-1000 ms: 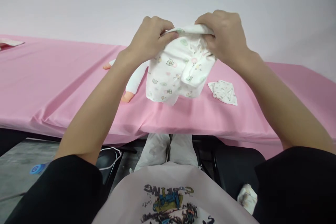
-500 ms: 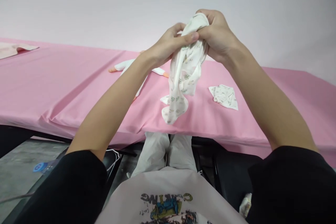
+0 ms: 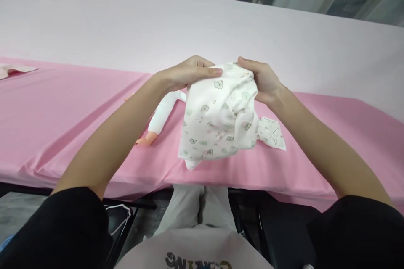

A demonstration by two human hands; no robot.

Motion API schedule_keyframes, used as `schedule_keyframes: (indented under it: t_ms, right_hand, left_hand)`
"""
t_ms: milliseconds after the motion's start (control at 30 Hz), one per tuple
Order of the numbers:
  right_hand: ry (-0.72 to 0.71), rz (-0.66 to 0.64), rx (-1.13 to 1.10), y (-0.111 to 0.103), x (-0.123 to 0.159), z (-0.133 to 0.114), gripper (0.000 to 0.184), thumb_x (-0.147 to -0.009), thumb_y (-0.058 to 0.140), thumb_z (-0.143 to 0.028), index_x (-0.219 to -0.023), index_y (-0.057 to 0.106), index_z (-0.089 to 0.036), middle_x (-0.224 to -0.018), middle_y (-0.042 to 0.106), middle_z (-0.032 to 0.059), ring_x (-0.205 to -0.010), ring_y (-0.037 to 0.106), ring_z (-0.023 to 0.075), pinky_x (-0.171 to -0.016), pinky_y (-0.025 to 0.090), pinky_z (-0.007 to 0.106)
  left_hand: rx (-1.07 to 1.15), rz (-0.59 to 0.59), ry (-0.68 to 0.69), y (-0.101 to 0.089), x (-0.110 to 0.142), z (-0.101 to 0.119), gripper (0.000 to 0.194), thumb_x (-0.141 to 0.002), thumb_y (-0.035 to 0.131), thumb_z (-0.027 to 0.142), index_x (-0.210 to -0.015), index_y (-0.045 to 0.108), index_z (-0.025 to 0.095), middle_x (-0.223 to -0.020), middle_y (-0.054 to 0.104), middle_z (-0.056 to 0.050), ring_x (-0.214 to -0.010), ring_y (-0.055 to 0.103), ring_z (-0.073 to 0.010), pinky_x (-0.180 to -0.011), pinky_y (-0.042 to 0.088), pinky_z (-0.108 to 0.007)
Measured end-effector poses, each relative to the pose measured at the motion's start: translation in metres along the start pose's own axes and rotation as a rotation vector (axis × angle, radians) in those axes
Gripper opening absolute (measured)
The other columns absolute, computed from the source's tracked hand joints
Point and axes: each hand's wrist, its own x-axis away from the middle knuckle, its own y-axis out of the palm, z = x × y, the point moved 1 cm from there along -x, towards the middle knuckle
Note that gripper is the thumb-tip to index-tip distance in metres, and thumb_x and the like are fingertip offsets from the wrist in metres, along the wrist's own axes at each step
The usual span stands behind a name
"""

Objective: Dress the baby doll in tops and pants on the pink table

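Note:
A white baby garment with small green and pink animal prints hangs spread between my two hands, above the table. My left hand pinches its upper left edge, thumb on the front and fingers behind. At the upper right, my right hand grips the bunched cloth, its fingers partly hidden behind. Behind the garment and my left forearm lies a doll with a white-clad limb and a skin-coloured end; most of it is covered. A small folded cloth with a similar print lies to the right.
A pink cloth covers the table, with a ridge running across its left part. A pale pink fabric piece lies at the far left. A white panel stands along the back edge. Dark seats are below the table's front.
The garment was gathered in a narrow bunch and now hangs wider, its print facing me. My hands have come lower and moved apart. The view has tilted up slightly.

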Motion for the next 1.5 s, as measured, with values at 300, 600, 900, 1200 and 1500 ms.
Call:
schedule_keyframes:
  t_ms: [300,600,900,1200,1500]
  right_hand:
    - [0.112,-0.011,0.31,-0.058,-0.017,0.03,0.036,-0.065,0.076,-0.048,-0.058,0.054,-0.02,-0.057,0.049,0.0002,-0.051,0.044,0.0127,-0.045,0.032,0.027]
    - [-0.221,0.401,0.631,-0.026,-0.051,0.032,0.04,-0.087,0.051,-0.06,-0.075,0.052,-0.021,-0.071,0.053,0.0029,-0.075,0.056,0.019,-0.064,0.046,0.031]
    - [-0.251,0.103,0.282,0.002,-0.047,-0.028,0.022,-0.076,0.072,-0.036,-0.066,0.06,-0.021,-0.07,0.057,0.0023,-0.066,0.053,0.0147,-0.06,0.043,0.03]
    - [-0.443,0.248,0.791,0.037,-0.024,-0.061,0.024,-0.055,0.045,0.002,-0.054,0.048,-0.022,-0.059,0.047,-0.0014,-0.061,0.044,0.0104,-0.058,0.032,0.029]
    - [-0.26,0.515,1.49,0.029,0.005,-0.057,0.041,-0.054,0.045,0.011,-0.066,0.024,-0.023,-0.066,0.038,0.001,-0.054,0.021,0.0127,-0.059,0.024,0.032]
  left_hand:
    - [0.005,-0.13,-0.169,-0.04,-0.045,-0.048,0.029,-0.07,0.071,0.049,-0.069,0.068,0.02,-0.069,0.067,-0.006,-0.083,0.067,-0.0248,-0.074,0.054,-0.034]
    - [0.284,0.021,0.027,-0.003,-0.054,-0.011,0.01,-0.083,0.057,0.023,-0.077,0.064,0.018,-0.084,0.069,-0.004,-0.101,0.062,-0.0226,-0.092,0.049,-0.039]
    - [-0.219,0.178,0.436,0.019,-0.011,0.017,0.016,-0.077,0.051,0.014,-0.082,0.064,0.022,-0.091,0.069,0.0,-0.091,0.062,-0.0171,-0.086,0.046,-0.03]
    - [-0.385,0.334,0.525,0.004,0.022,0.01,0.033,-0.079,0.046,0.014,-0.108,0.056,0.027,-0.109,0.062,0.002,-0.095,0.051,-0.0174,-0.084,0.038,-0.028]
    - [-0.579,0.518,0.314,-0.034,0.041,-0.003,0.024,-0.065,0.044,0.015,-0.062,0.061,0.031,-0.082,0.067,0.009,-0.075,0.036,-0.015,-0.075,0.036,-0.03]
